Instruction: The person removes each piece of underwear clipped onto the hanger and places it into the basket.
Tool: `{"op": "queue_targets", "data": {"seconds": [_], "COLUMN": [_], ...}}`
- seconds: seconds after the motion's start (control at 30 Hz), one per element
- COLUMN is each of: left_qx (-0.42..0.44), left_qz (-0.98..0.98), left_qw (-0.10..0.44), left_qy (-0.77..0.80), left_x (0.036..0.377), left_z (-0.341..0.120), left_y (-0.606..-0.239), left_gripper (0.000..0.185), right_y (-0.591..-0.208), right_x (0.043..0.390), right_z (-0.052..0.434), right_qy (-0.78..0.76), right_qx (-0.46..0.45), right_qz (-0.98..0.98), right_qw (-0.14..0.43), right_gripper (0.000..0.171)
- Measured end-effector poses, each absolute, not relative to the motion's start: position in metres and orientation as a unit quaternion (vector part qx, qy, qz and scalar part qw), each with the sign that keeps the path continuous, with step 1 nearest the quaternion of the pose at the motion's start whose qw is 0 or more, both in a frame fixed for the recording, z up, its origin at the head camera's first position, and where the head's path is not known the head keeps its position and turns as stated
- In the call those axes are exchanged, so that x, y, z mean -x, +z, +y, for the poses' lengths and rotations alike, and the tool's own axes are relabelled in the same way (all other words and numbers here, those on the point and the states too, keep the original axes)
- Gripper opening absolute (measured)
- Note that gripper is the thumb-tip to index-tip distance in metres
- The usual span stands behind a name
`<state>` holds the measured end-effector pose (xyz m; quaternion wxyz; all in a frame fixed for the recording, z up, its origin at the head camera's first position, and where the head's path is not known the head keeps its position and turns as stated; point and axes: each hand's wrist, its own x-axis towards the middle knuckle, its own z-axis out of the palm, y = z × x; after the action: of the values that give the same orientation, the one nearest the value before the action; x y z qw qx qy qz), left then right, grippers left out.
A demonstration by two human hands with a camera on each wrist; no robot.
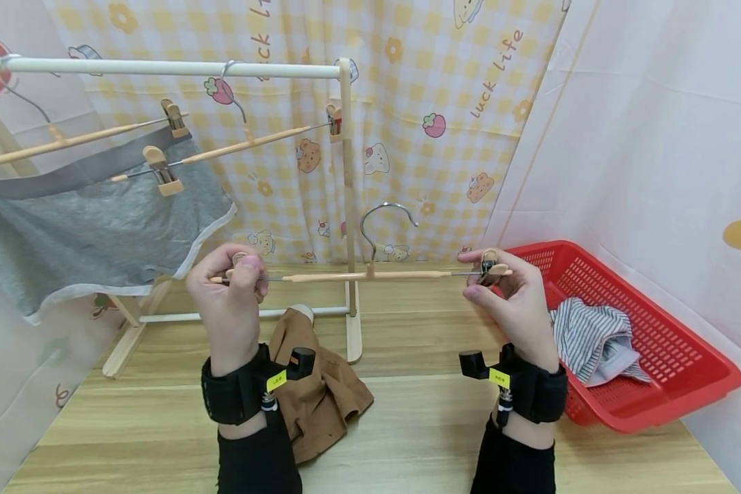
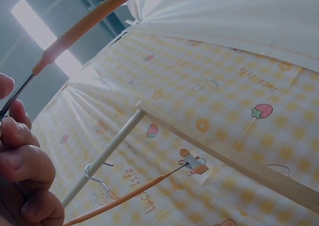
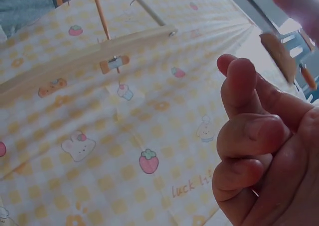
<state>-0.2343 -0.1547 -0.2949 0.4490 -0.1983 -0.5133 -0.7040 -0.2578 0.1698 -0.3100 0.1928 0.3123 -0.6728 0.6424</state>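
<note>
A clip hanger (image 1: pixel 321 277) with a metal hook spans level between both hands, hook upward. At its left end, my left hand (image 1: pixel 225 302) pinches the clip between thumb and fingers, mostly covering it. My right hand (image 1: pixel 521 298) has its thumb and forefinger around the right clip (image 1: pixel 489 267). In the right wrist view that clip (image 3: pixel 278 56) shows between thumb and curled fingers. No garment hangs from this hanger. Below and behind the left wrist, a brown garment (image 1: pixel 327 398) lies crumpled on the wooden table (image 1: pixel 407 432).
To the left stands a rack with a white rail (image 1: pixel 160 66) and wooden posts. Grey briefs (image 1: pixel 130 233) hang from one hanger (image 1: pixel 31 152); another clip hanger (image 1: pixel 253 143) hangs bare. A red basket (image 1: pixel 691 401) on the right holds a striped garment (image 1: pixel 593 336).
</note>
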Motion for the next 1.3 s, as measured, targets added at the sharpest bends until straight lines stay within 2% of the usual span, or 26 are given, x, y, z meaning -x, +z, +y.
{"op": "queue_targets", "data": {"seconds": [0.13,0.43,0.63,0.73,0.87,0.97,1.13,1.3], "left_qx": [0.193,0.174,0.185,0.187,0.189,0.189,0.185,0.184], "left_qz": [-0.497,-0.491,-0.487,-0.488,-0.489,-0.490,-0.491,-0.494], "left_qw": [0.456,0.457,0.452,0.450,0.446,0.445,0.446,0.445], "left_qy": [-0.712,-0.721,-0.724,-0.724,-0.725,-0.725,-0.725,-0.724], "left_x": [0.234,0.232,0.232,0.232,0.232,0.231,0.231,0.231], "left_z": [-0.156,-0.157,-0.156,-0.156,-0.156,-0.156,-0.156,-0.155], "left_y": [-0.293,-0.294,-0.292,-0.292,-0.293,-0.293,-0.292,-0.292], "left_gripper": [0.027,0.026,0.027,0.027,0.028,0.029,0.029,0.028], "right_y": [-0.313,-0.322,-0.338,-0.348,-0.359,-0.366,-0.380,-0.394], "right_x": [0.264,0.278,0.294,0.299,0.299,0.295,0.288,0.286], "right_z": [0.171,0.152,0.114,0.091,0.063,0.043,0.018,0.003], "right_qy": [0.640,0.588,0.558,0.524,0.475,0.434,0.390,0.365], "right_qx": [-0.320,-0.309,-0.286,-0.302,-0.342,-0.365,-0.372,-0.382], "right_qz": [-0.677,-0.742,-0.779,-0.795,-0.809,-0.821,-0.835,-0.836], "right_qw": [0.173,0.094,-0.010,-0.037,-0.047,-0.057,-0.109,-0.148], "right_gripper": [0.021,0.032,0.031,0.029,0.027,0.034,0.051,0.058]}}
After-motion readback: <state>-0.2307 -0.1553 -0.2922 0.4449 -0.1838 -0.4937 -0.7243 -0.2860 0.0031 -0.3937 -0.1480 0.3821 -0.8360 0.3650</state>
